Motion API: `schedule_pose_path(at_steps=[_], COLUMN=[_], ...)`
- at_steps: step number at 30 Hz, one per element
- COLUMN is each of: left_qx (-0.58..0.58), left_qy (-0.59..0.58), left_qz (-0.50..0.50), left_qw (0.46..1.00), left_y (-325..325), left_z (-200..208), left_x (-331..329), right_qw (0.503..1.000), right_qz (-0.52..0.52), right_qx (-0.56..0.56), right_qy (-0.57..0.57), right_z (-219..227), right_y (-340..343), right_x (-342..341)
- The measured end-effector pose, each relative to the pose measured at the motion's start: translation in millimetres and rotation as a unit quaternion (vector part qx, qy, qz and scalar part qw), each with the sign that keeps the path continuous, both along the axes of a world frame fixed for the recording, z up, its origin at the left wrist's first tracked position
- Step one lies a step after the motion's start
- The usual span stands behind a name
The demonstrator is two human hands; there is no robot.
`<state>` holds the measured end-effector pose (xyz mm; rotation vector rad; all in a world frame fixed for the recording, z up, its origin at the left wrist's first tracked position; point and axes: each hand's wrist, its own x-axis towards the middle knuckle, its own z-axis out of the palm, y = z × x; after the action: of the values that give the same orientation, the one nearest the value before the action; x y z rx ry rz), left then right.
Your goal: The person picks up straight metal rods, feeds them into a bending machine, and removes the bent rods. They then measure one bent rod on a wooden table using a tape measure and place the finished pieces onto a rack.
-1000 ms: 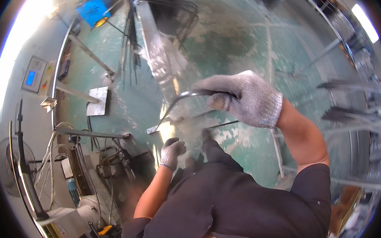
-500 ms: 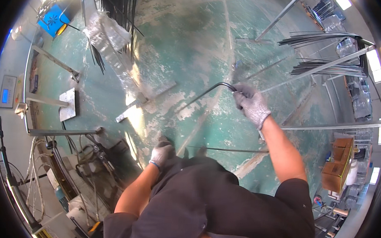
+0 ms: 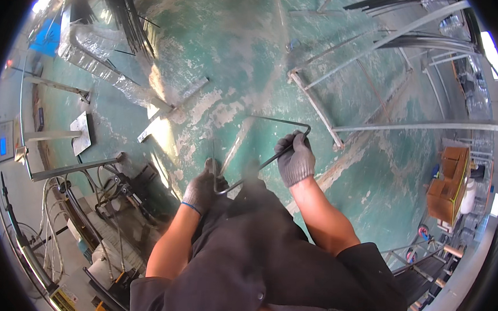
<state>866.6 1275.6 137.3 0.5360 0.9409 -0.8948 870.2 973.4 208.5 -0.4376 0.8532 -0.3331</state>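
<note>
Bent steel rod (image 3: 272, 140) held low at frame centre, over the worn green floor (image 3: 220, 52).

Since a second earlier it had dropped from chest height toward the floor. Right hand (image 3: 295, 158) was closed around its upper leg; left hand (image 3: 201, 191) gripped the lower bend beside the dark trousers (image 3: 256, 240).
</note>
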Motion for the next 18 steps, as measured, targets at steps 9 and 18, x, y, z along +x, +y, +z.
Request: schedule_pose_path(at_steps=[9,18], left_qx=[0.154,0.016], left_qy=[-0.051,-0.01], left_qz=[0.086,0.14], left_qw=[0.983,0.99], left_y=[12,42], left_z=[31,34], left_x=[18,3], right_qw=[0.987,0.972], right_qz=[0.141,0.201], right_qx=[0.075,-0.052], right_qy=[0.022,0.111], right_z=[12,28], right_y=[21,7], right_x=[-98,-107])
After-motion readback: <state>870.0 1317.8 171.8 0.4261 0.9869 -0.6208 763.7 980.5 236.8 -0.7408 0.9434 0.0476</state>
